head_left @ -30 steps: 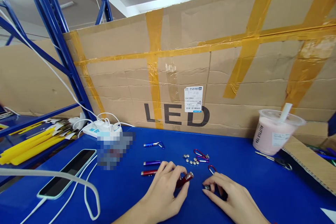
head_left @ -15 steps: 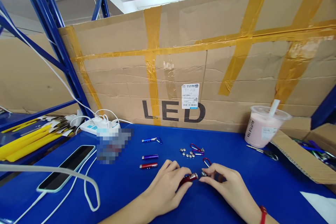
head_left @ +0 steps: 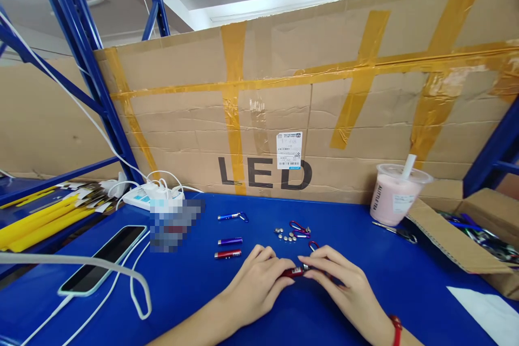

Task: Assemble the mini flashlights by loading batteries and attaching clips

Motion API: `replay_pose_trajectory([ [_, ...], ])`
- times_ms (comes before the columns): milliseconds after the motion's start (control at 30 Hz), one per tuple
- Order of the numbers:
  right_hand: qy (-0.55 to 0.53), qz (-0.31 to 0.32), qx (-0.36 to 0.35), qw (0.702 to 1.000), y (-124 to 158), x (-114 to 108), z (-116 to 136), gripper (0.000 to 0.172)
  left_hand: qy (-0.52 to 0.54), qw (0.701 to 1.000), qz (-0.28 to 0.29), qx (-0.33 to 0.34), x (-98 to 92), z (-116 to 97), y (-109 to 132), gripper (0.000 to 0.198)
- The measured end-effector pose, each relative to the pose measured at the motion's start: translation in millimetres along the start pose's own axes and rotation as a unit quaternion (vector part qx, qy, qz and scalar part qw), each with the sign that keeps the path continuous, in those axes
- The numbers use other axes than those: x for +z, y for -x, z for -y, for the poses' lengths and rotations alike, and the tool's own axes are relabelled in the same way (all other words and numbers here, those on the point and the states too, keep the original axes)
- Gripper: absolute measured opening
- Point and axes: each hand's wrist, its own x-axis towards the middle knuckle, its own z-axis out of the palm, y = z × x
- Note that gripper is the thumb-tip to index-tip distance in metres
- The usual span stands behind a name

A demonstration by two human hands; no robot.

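My left hand [head_left: 257, 280] is closed around a small red keychain flashlight [head_left: 292, 272], whose end points right. Between the fingertips of my right hand [head_left: 344, 282] is a small silver end cap [head_left: 306, 267], right at the flashlight's end; whether it is seated cannot be seen. A red carabiner clip [head_left: 313, 245] shows just behind the right fingers, its lower part hidden. Beyond my hands lie several button cells [head_left: 288, 237], with a red carabiner [head_left: 298, 226] and a purple carabiner [head_left: 300, 235] beside them.
A red flashlight [head_left: 227, 254], a purple one [head_left: 230, 241] and a blue one with a clip [head_left: 229, 217] lie left. Further left are a phone [head_left: 105, 259], cables and a power strip [head_left: 140, 197]. At right stand a drink cup [head_left: 391, 197], scissors [head_left: 399, 232] and an open carton [head_left: 450, 243].
My right hand has moved left, bringing the silver cap from a small gap up to the end of the red flashlight. The camera view has turned slightly to the right.
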Motion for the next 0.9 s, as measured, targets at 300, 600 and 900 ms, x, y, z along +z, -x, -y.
replay_pose_trajectory([
  [300, 0.011, 0.005, 0.004, 1.0, 2.5, 0.5, 3.2, 0.021, -0.012, 1.0, -0.007, -0.003, -3.8, -0.4, -1.9, 0.016],
  [600, 0.006, -0.02, 0.007, 1.0, 0.8, 0.7, 6.7, 0.017, -0.02, 0.999, -0.029, 0.002, -5.1, 1.9, -2.2, 0.016],
  [900, -0.007, -0.023, -0.008, 1.0, 0.1, 0.3, 5.3, 0.014, -0.028, 0.999, -0.036, 0.013, -3.4, 2.4, -2.1, 0.018],
])
